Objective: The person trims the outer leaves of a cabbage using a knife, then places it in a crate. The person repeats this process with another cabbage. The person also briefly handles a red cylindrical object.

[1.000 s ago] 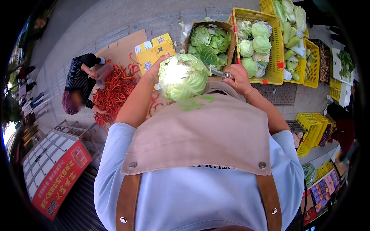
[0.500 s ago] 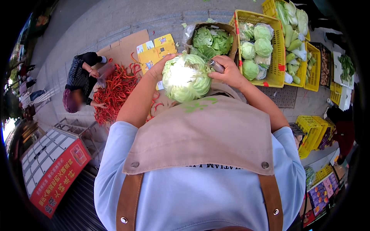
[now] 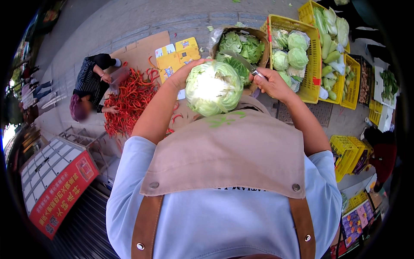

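A pale green cabbage (image 3: 214, 91) is in front of my apron, its upper face bright white. My left hand (image 3: 186, 74) grips it from the left side, the fingers partly hidden behind it. In my right hand (image 3: 272, 82) is a knife (image 3: 245, 63) with a curved blade and a metal-ended handle. The blade points up and left, past the cabbage's far right edge and over a box of loose leaves. My right fingers are wrapped round the handle, apart from the cabbage.
Beyond the cabbage stands a cardboard box (image 3: 261, 36) of green leaves. A yellow crate (image 3: 311, 86) of cabbages is on the right, with more vegetable crates past it. At left, a person (image 3: 88, 82) crouches by a heap of red chillies (image 3: 131, 101) on cardboard.
My right hand has moved right, away from the cabbage, and the knife's blade has come into view. The cabbage has shifted slightly right in the picture, still in my left hand.
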{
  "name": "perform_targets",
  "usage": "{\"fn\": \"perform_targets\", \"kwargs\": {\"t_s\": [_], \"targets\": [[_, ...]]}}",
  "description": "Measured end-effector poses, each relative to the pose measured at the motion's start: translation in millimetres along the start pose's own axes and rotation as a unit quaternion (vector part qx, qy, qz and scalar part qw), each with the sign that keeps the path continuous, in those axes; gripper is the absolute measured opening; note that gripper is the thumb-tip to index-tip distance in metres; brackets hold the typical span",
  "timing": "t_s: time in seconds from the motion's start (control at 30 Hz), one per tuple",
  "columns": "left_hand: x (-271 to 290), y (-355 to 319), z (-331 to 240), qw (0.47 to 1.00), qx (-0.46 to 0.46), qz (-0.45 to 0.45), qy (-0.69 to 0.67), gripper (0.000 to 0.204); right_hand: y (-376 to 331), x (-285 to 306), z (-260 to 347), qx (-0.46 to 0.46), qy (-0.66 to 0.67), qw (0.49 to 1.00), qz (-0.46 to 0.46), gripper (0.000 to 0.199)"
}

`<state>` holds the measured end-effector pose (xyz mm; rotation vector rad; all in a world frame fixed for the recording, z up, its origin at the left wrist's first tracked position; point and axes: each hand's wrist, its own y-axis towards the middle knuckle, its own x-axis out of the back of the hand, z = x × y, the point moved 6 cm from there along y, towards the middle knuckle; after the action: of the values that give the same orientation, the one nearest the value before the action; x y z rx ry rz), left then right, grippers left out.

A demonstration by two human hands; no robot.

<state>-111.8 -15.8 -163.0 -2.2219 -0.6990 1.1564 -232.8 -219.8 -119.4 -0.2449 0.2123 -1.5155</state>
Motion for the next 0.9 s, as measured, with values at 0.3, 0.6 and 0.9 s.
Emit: {"fn": "perform_targets", "kwargs": {"t_s": [0.3, 0.6, 0.9], "targets": [[1, 6, 1, 0.997, 0.043, -0.056, -0.012, 0.037, 13, -8, 19, -0.014, -0.111, 0.991, 0.076, 0.039], [-25, 9, -9, 0.995, 0.009, 0.019, 0.094, 0.035, -23, -7, -7, -0.152, 0.005, 0.982, 0.108, 0.036], [-6, 6, -3, 0.999, 0.026, -0.008, 0.036, 0.035, -85, 7, -27, -0.174, 0.063, 0.983, -0.016, 0.026]]}}
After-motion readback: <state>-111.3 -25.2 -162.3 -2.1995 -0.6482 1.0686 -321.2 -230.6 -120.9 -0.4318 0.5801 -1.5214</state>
